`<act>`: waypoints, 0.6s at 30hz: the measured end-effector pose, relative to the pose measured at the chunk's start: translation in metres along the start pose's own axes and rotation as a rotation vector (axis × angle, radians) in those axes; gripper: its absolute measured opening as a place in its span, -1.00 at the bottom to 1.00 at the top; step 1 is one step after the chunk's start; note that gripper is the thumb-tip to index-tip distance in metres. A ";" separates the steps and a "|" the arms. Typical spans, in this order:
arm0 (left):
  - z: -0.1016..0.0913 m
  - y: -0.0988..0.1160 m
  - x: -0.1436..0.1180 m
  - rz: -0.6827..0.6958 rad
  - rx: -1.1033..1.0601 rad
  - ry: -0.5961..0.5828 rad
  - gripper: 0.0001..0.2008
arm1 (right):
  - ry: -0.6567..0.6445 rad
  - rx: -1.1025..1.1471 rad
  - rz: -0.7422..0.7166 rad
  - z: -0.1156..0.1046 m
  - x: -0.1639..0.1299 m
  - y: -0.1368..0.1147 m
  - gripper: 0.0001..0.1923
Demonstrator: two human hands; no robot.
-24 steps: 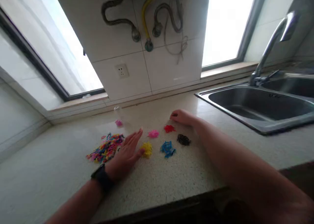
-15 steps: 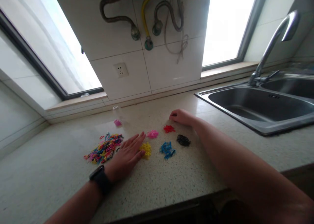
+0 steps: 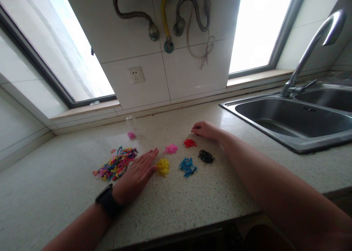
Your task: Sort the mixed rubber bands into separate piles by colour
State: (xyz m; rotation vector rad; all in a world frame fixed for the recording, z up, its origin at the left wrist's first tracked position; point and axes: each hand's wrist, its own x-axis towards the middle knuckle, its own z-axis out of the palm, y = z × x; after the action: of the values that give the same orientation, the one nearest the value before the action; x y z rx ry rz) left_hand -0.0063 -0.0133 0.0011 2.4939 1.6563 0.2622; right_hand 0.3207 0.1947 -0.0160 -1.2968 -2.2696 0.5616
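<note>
Five small heaps have been made on the speckled stone counter (image 3: 192,203) — yellow bands (image 3: 163,167), pink bands (image 3: 171,148), red bands (image 3: 189,143), blue bands (image 3: 187,166) and black bands (image 3: 206,156). A big mixed pile (image 3: 115,164) is left unsorted, so a lot seems not yet done. The bands are tiny, thin and loopy, likely rubbery. The left hand (image 3: 136,176) is laid flat and open between the mixed pile and the yellow bands, nothing held. The right hand (image 3: 205,129) is curled loosely just behind the red bands — whether anything is pinched cannot be told. A shiny metal sink (image 3: 291,120) is seen well to the right.
</note>
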 end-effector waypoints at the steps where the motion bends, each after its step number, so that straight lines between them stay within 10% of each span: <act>1: 0.001 -0.001 -0.001 -0.006 0.007 0.002 -0.37 | -0.004 0.018 0.000 0.000 0.000 0.000 -0.74; 18: 0.008 -0.005 -0.015 -0.023 0.104 -0.062 -0.20 | -0.015 0.080 0.020 0.003 0.004 0.014 -0.69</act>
State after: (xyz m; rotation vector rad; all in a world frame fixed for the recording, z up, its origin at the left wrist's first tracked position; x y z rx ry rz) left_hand -0.0149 -0.0247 -0.0089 2.5274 1.7149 0.0977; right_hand 0.3269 0.2042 -0.0252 -1.2816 -2.2243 0.6647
